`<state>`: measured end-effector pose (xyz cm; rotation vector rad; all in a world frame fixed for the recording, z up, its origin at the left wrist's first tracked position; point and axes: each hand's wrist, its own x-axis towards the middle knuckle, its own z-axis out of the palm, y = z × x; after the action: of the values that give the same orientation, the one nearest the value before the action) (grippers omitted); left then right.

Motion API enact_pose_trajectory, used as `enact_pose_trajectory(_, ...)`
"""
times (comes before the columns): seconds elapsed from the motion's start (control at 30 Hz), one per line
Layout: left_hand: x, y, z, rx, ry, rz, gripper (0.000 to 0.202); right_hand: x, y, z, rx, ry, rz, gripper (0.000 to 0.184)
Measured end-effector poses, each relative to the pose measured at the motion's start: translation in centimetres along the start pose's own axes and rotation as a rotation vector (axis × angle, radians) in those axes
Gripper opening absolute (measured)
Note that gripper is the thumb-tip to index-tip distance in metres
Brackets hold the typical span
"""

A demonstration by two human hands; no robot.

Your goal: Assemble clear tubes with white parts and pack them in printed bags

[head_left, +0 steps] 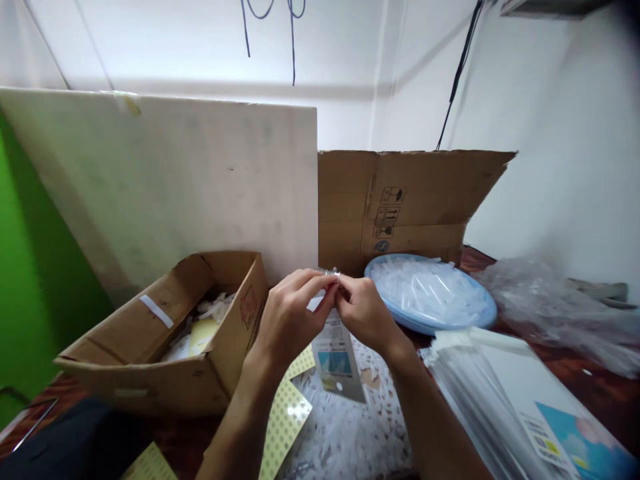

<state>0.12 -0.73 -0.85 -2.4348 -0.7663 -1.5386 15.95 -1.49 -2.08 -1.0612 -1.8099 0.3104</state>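
Note:
My left hand (299, 308) and my right hand (367, 308) meet at the centre, thumbs and fingertips pinched together at the top end of a printed packet (336, 360). The packet hangs below the fingers, narrow and pale, with small print and a blue picture. A small clear, shiny bit shows at the fingertips, too small to make out. Beneath lies a heap of small clear and white plastic pieces (345, 433). Yellow sheets of round stickers (287, 423) lie beside my left forearm.
On the left stands an open cardboard box (200, 380) with scraps inside. A blue basin (435, 327) of clear plastic pieces sits at back right. Nearer lies a stack of printed packets (520, 393), with crumpled clear plastic (560, 313) beyond. A cardboard panel (420, 193) and white board (200, 173) stand behind.

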Motion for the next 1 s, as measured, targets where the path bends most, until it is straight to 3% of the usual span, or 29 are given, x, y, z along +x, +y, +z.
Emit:
enact_pose_trajectory(0.2, 0.0, -0.6, -0.2, 0.122, -0.026, 0.177, 0.014, -0.1, -0.2, 0.3, -0.076, -0.002, -0.002, 0.021)
enact_pose_trajectory(0.53, -0.4, -1.2, 0.6, 0.160, 0.009, 0.241, 0.013, -0.1, 0.0, 0.0, -0.092, -0.036, 0.004, 0.025)
enact_pose_trajectory(0.77, -0.4, -0.9, 0.8, 0.135, 0.024, 0.140, 0.011, 0.0, 0.0, -0.3, -0.078, -0.067, -0.001, 0.025)
enact_pose_trajectory(1.0, -0.1, -0.9, 0.3, -0.122, -0.018, -0.137, 0.005, -0.2, -0.2, -0.8, 0.015, -0.094, -0.016, 0.026)
